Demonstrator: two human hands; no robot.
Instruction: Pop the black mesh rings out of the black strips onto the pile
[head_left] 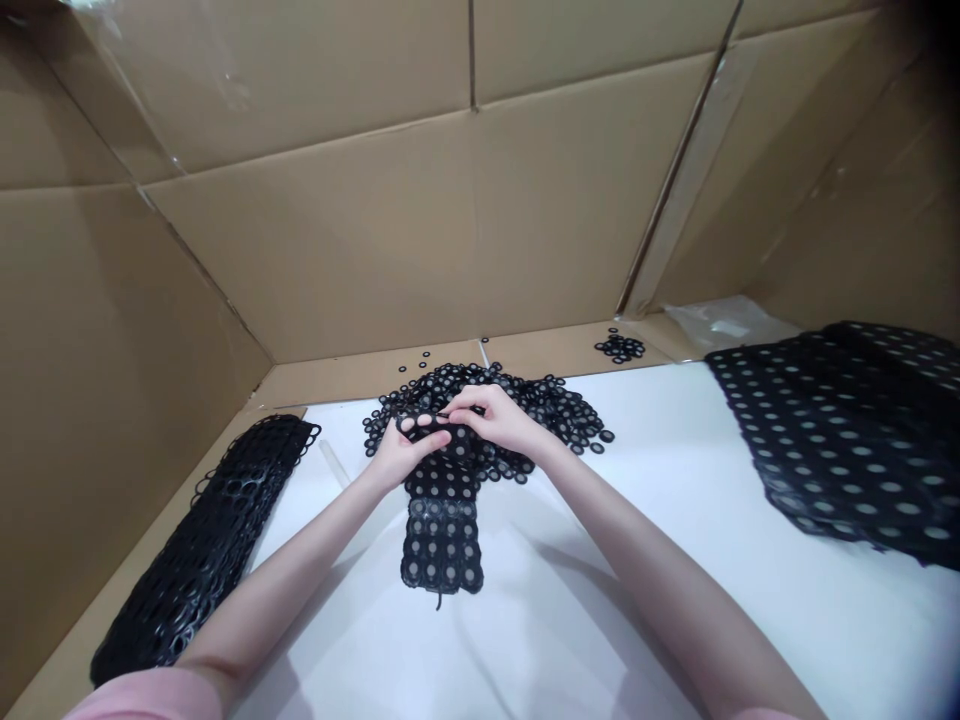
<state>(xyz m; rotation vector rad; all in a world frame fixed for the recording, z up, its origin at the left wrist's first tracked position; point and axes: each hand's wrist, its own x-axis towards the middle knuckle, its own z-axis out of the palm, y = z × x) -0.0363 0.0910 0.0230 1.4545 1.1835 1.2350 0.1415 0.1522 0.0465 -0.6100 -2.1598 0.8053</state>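
Pinching the far end of a black strip (442,560), the left hand (403,456) and right hand (498,418) clamp it over a white counter (847,625); it looks light, floppy (probably rubbery), best held by its edges.

Black perforated strip (441,545); far end raised

Bright light, soft shadows, dark upper-right corner

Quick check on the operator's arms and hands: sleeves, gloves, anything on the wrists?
Left sleeve: pink, forearm bare below it. Right sleeve: only a pink sliver at the bottom edge, right forearm bare. Left hand and right hand: no gloves. No watch, band or cable visible on either wrist.
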